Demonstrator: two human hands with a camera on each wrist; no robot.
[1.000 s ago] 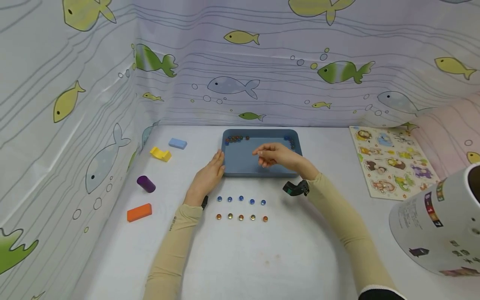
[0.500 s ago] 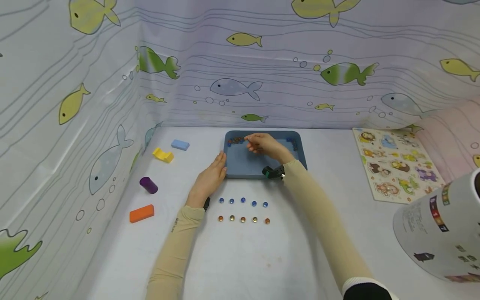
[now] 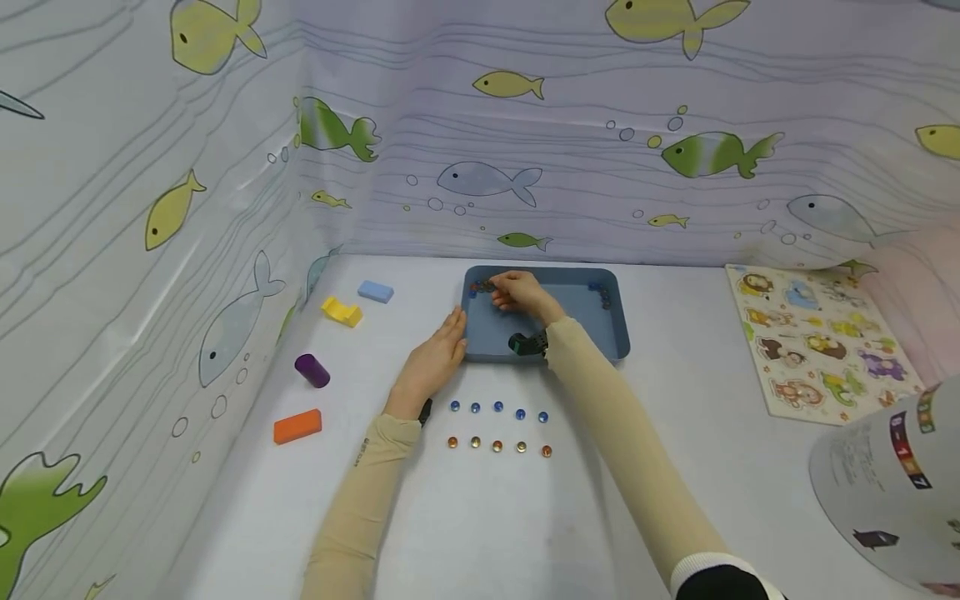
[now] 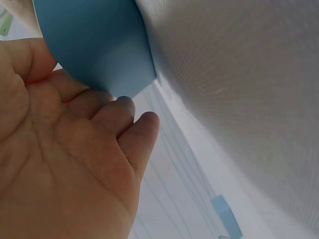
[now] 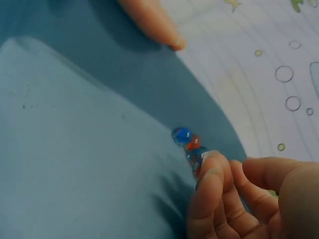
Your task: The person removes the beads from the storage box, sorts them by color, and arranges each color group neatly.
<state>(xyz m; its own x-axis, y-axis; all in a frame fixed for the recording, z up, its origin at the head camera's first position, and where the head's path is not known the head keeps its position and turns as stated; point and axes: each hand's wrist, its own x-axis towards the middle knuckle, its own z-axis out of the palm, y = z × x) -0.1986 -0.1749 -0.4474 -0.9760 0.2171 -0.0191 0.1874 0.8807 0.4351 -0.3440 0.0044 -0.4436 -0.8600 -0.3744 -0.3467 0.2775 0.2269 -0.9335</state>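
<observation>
Ten small glass beads lie in two rows on the white table (image 3: 600, 517), in front of a blue-grey tray (image 3: 487, 333): a row of five blue beads (image 3: 498, 407) nearer the tray, and a row of orange and gold beads (image 3: 497, 447) nearer the person. The left hand (image 3: 435, 358) rests against the tray's left wall, its fingers extended and gripping nothing. The right hand (image 3: 523, 296) reaches into the tray's far left corner, fingers bent and their tips at a cluster of blue and orange beads (image 3: 474, 289); the fingertips cover part of that cluster, so I cannot tell whether one bead is pinched. More beads (image 3: 604, 296) sit in the tray's far right corner. Left of the tray, spread along the table, are a light blue block (image 3: 375, 292), a yellow curved block (image 3: 341, 312), a purple cylinder (image 3: 312, 371) and an orange block (image 3: 297, 427). To the right lie a board of animal pictures (image 3: 821, 342) and, nearer the person, a white printed container (image 3: 870, 483). A fish-print sheet (image 3: 570, 142) hangs behind the table.
</observation>
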